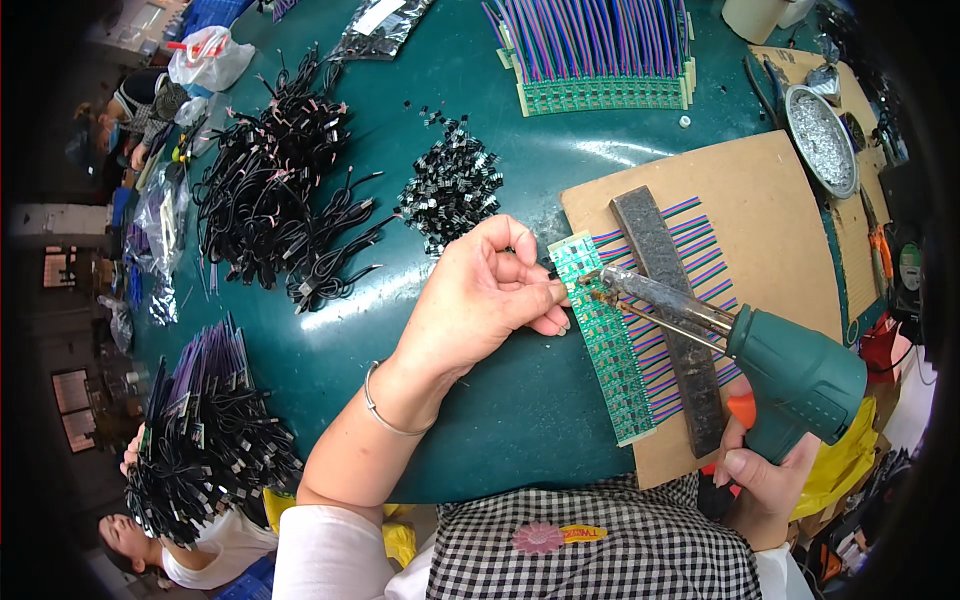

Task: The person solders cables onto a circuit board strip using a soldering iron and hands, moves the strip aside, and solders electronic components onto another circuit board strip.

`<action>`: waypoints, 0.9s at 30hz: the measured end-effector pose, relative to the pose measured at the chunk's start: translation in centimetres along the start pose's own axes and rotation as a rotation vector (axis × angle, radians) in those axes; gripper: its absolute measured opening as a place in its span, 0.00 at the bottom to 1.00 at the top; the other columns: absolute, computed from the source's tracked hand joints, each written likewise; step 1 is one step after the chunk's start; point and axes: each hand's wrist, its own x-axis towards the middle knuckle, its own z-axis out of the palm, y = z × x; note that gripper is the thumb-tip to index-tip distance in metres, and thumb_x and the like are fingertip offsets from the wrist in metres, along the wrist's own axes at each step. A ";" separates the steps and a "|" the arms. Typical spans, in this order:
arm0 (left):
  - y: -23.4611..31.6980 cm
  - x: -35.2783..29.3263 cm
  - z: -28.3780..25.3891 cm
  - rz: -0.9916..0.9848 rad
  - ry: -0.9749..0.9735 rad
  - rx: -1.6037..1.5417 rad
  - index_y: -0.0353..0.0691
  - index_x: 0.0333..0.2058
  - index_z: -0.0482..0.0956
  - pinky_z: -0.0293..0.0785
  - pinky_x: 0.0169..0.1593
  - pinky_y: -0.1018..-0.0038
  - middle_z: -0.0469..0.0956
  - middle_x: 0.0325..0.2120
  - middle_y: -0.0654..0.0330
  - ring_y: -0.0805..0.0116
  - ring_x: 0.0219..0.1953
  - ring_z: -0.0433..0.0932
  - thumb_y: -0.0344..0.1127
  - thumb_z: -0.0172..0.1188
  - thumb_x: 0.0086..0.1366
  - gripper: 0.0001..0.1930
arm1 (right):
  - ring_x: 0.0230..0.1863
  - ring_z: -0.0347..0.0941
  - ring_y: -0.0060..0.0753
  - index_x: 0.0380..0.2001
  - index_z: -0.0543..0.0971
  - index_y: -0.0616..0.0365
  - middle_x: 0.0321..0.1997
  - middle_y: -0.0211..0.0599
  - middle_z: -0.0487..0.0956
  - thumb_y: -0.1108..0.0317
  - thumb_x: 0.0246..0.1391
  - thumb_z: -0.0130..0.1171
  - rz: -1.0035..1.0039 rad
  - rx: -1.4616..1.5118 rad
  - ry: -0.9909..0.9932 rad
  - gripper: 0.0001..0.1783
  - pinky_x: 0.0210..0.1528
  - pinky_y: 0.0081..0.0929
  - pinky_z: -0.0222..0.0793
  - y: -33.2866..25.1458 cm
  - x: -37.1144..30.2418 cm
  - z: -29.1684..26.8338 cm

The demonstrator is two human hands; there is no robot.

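Observation:
My left hand (485,290) is at the left edge of a long green circuit board panel (615,370), thumb and fingers pinched on a small black connector (548,267), mostly hidden by the fingers. My right hand (770,470) grips the handle of a green soldering gun (800,370) with an orange trigger. Its tip meets the panel's upper part, close to my left fingertips. Striped wires (715,270) run rightward from the panel beneath a dark heavy bar (668,310). A brown cardboard sheet (780,220) lies under the wires and bar.
Left of the cardboard are a pile of small black connectors (452,185) and a heap of black cables (270,180). More wired panels (605,95) lie at the back. A metal bowl (822,140) stands far right. A co-worker (215,555) is at lower left beside bundled cables (210,450).

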 end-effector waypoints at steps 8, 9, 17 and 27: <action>-0.2 0.0 -0.1 0.011 -0.001 -0.005 0.39 0.30 0.62 0.81 0.28 0.75 0.78 0.24 0.53 0.65 0.24 0.80 0.18 0.58 0.54 0.13 | 0.23 0.68 0.31 0.51 0.62 0.70 0.46 0.57 0.71 0.84 0.33 0.62 0.015 -0.018 -0.022 0.36 0.20 0.22 0.68 0.2 0.0 -0.3; -0.2 0.0 -0.1 0.010 -0.001 -0.006 0.39 0.30 0.62 0.81 0.28 0.75 0.78 0.24 0.53 0.65 0.24 0.80 0.18 0.58 0.54 0.13 | 0.23 0.68 0.31 0.51 0.62 0.70 0.46 0.57 0.70 0.84 0.33 0.62 0.012 -0.017 -0.024 0.36 0.20 0.22 0.68 0.2 0.0 -0.3; -0.1 0.1 -0.1 0.009 -0.014 -0.026 0.39 0.30 0.62 0.81 0.28 0.75 0.78 0.23 0.53 0.65 0.24 0.80 0.18 0.57 0.54 0.13 | 0.23 0.69 0.29 0.46 0.66 0.69 0.41 0.49 0.72 0.82 0.35 0.62 0.059 -0.032 -0.006 0.29 0.22 0.22 0.68 -0.3 0.2 0.4; -0.4 0.0 -0.2 0.021 -0.005 -0.026 0.39 0.30 0.62 0.80 0.28 0.75 0.77 0.23 0.53 0.65 0.25 0.80 0.18 0.57 0.53 0.13 | 0.17 0.66 0.25 0.42 0.63 0.74 0.27 0.40 0.66 0.77 0.35 0.63 0.082 -0.200 0.009 0.28 0.12 0.17 0.66 0.5 -0.2 -0.2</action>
